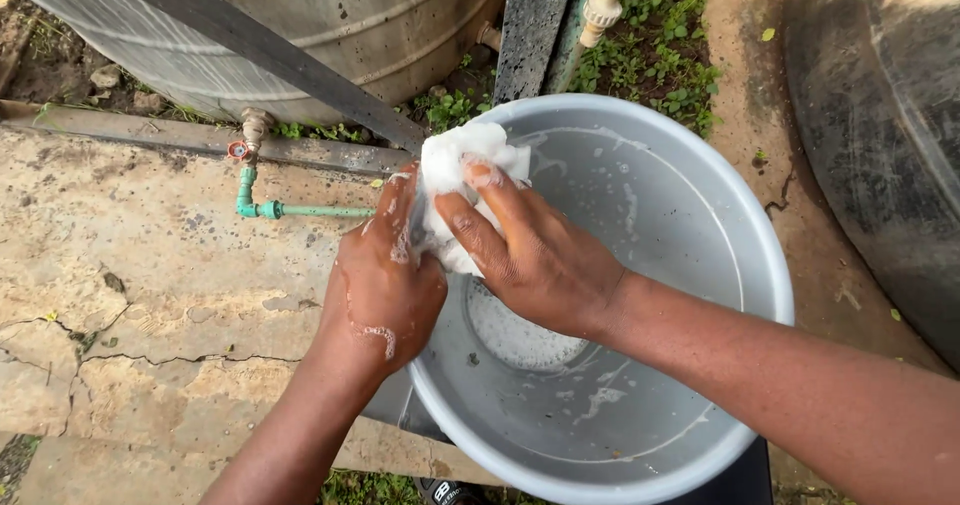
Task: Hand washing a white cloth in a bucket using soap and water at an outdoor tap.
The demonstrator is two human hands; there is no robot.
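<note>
A grey plastic basin (700, 215) stands in front of me with soapy suds at its bottom. Over its left rim both my hands grip a wet white cloth (462, 157). My left hand (380, 285), streaked with foam, holds the cloth's left side. My right hand (535, 255) clasps it from the right, fingers spread over the fabric. Part of the cloth is hidden between my palms.
Cracked concrete slab (150, 275) lies to the left. A green pipe with a tap (250, 180) runs beside a large metal tank (330, 25). A dark drum (890, 135) stands at right. Weeds (660, 55) grow behind the basin.
</note>
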